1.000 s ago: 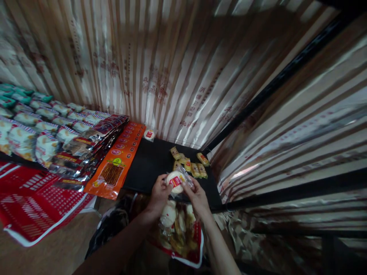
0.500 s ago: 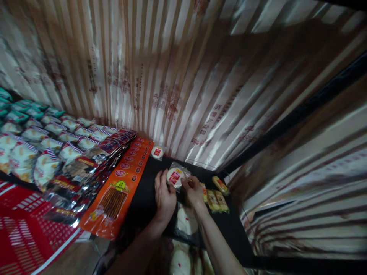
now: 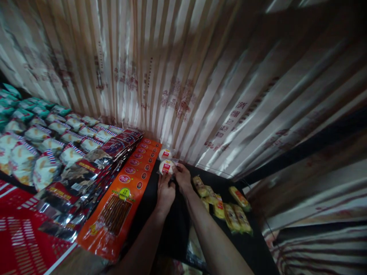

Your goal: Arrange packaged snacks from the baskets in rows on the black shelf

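Both my hands reach to the back of a black shelf [image 3: 177, 225]. My left hand [image 3: 165, 191] and my right hand [image 3: 182, 177] are closed together on a round white bun in a clear wrapper with a red label [image 3: 166, 167], set down just in front of a second, identical wrapped bun [image 3: 165, 154] by the back wall. My fingers pinch the wrapper's edges from below and from the right.
Orange snack packs [image 3: 120, 202] lie left of the buns, then dark foil packs [image 3: 86, 168] and rows of white bagged snacks [image 3: 43, 145]. Small yellow wrapped cakes [image 3: 226, 210] lie to the right. A striped shiny curtain [image 3: 183, 76] closes the back and right side.
My hands carried the wrapped bun from near the shelf's front edge to the back, beside the other bun. The view shifted forward and left.
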{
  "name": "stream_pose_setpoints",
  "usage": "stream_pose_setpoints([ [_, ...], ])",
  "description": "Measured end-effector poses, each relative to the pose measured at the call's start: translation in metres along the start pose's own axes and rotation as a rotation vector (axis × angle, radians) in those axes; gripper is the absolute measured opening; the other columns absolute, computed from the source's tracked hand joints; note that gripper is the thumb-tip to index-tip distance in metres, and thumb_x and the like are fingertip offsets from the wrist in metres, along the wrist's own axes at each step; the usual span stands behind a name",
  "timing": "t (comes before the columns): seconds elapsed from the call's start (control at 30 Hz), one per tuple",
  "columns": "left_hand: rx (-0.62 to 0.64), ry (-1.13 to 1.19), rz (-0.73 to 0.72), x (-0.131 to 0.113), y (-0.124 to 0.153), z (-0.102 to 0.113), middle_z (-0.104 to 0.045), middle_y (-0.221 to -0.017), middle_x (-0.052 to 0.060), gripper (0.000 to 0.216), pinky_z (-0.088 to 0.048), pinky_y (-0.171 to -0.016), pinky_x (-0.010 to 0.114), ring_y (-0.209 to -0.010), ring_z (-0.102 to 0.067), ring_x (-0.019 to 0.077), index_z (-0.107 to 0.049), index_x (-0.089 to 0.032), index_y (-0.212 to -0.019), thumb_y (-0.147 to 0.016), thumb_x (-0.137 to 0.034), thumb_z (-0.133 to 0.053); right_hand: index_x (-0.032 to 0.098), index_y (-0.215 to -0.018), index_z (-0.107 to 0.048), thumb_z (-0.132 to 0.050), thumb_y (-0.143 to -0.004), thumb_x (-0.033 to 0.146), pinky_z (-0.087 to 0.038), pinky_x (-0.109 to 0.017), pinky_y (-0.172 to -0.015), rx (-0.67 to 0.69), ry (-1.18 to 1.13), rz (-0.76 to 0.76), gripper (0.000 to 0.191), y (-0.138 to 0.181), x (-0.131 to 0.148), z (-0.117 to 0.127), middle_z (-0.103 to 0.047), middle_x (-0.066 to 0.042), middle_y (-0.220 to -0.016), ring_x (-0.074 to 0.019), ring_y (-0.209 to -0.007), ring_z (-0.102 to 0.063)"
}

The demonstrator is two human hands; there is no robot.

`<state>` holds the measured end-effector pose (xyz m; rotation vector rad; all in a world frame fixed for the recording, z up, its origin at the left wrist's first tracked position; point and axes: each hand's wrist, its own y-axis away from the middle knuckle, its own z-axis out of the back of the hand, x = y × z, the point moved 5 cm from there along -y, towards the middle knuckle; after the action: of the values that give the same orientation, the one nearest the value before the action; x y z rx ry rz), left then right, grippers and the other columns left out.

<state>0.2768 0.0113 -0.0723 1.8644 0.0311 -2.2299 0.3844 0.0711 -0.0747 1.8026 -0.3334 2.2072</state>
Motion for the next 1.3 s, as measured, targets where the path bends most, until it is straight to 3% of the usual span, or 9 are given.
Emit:
stream_pose_setpoints([
  [0.2, 0.004, 0.120, 0.038, 0.007, -0.016, 0.002, -0.051, -0.132, 0.005, 0.038, -0.023, -0.111, 0.037, -0.132, -0.033, 0.0216, -0.065, -0.018, -0.105, -0.072, -0.009, -0.049, 0.019, -0.089, -0.066, -0.060, -0.062, 0.039, -0.048, -0.026, -0.058, -0.006, 0.023, -0.010, 0.034, -0.019, -0.010, -0.016, -0.068, 0.001, -0.069, -0.0141, -0.060, -0.060],
  [0.6, 0.079, -0.025, -0.042, 0.009, -0.023, 0.004, -0.037, -0.142, 0.007, 0.044, -0.017, -0.113, 0.039, -0.137, -0.020, 0.0224, -0.059, -0.015, -0.117, -0.075, -0.010, -0.046, 0.022, -0.083, -0.067, -0.059, -0.064, 0.037, -0.049, -0.030, -0.070, -0.081, 0.176, 0.022, 0.026, -0.034, -0.020, -0.020, -0.070, 0.000, -0.078, -0.0169, -0.072, -0.064],
  [0.93, 0.083, 0.019, -0.066, 0.013, -0.027, 0.002, -0.043, -0.139, 0.002, 0.043, -0.016, -0.114, 0.038, -0.137, -0.021, 0.0213, -0.062, -0.020, -0.111, -0.072, -0.009, -0.047, 0.024, -0.080, -0.067, -0.057, -0.067, 0.037, -0.046, -0.033, -0.072, -0.152, 0.346, 0.022, 0.021, -0.029, -0.007, -0.019, -0.068, -0.003, -0.076, -0.0210, -0.075, -0.062],
  [1.07, 0.084, 0.007, -0.073, 0.009, -0.026, 0.006, -0.048, -0.136, 0.000, 0.043, -0.018, -0.113, 0.039, -0.137, -0.022, 0.0213, -0.063, -0.023, -0.109, -0.072, -0.008, -0.047, 0.022, -0.091, -0.065, -0.055, -0.071, 0.037, -0.045, -0.033, -0.076, -0.146, 0.374, 0.019, 0.027, -0.022, -0.002, -0.021, -0.067, -0.004, -0.081, -0.0202, -0.080, -0.061],
  [1.17, 0.065, -0.045, -0.110, -0.001, -0.020, 0.010, -0.054, -0.129, 0.001, 0.038, -0.023, -0.111, 0.036, -0.132, -0.031, 0.0213, -0.066, -0.023, -0.102, -0.073, -0.008, -0.047, 0.019, -0.103, -0.060, -0.053, -0.072, 0.036, -0.045, -0.033, -0.080, -0.138, 0.368, 0.044, 0.036, -0.008, 0.006, -0.016, -0.066, -0.006, -0.091, -0.0195, -0.084, -0.061],
  [1.3, 0.110, -0.119, -0.123, -0.017, 0.000, 0.009, -0.067, -0.106, 0.007, 0.033, -0.042, -0.095, 0.034, -0.102, -0.059, 0.0213, -0.067, -0.021, -0.099, -0.076, -0.011, -0.045, 0.016, -0.105, -0.059, -0.048, -0.075, 0.034, -0.042, -0.035, -0.089, -0.112, 0.279, 0.173, 0.036, 0.029, 0.023, 0.011, -0.064, -0.009, -0.103, -0.0193, -0.094, -0.058],
])
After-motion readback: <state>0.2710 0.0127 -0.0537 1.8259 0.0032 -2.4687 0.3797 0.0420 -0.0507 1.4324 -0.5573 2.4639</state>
